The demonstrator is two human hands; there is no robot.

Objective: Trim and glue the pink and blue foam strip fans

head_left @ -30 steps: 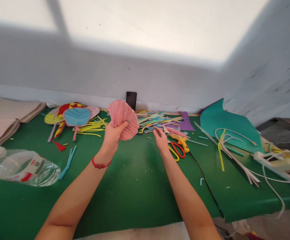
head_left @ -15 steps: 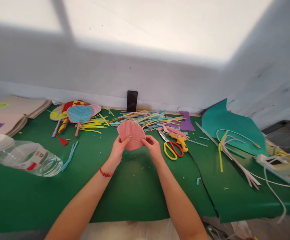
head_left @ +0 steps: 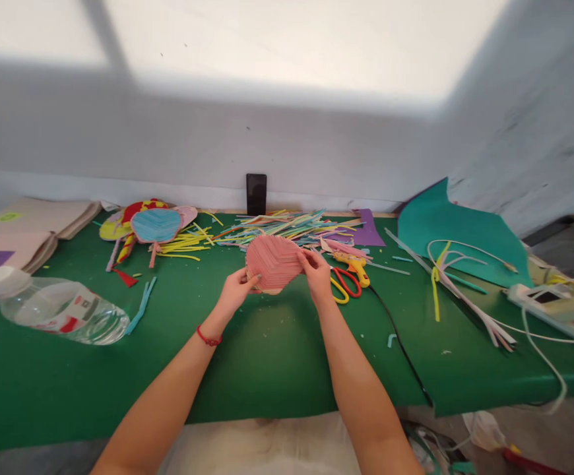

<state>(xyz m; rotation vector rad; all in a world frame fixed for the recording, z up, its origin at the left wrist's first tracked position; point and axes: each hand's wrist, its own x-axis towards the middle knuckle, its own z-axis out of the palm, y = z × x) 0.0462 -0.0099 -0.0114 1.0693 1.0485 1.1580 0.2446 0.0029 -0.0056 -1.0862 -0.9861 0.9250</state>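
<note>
A rounded pink piece covered in rows of thin strips (head_left: 274,264) is held up between both hands above the green table. My left hand (head_left: 236,290) pinches its lower left edge, thumb on the front. On the upper right edge, my right hand (head_left: 315,272) grips it between thumb and fingers. Behind it lies a loose heap of coloured strips (head_left: 287,227). Just right of my right hand are scissors with red and yellow handles (head_left: 347,285), their blades hidden behind the hand, and a yellow glue gun (head_left: 355,265).
Finished round fan-like pieces (head_left: 156,225) lie at the back left. A large water bottle (head_left: 66,310) rests on its side at left, near cardboard sheets (head_left: 14,244). A phone (head_left: 256,194) leans on the wall. Teal sheet (head_left: 460,237), tied strips (head_left: 465,310) and a power strip (head_left: 554,316) occupy the right.
The pink piece has turned between my hands and shifted slightly right, now showing slanted rows of strips. My right hand has moved up its edge and now covers the scissor blades.
</note>
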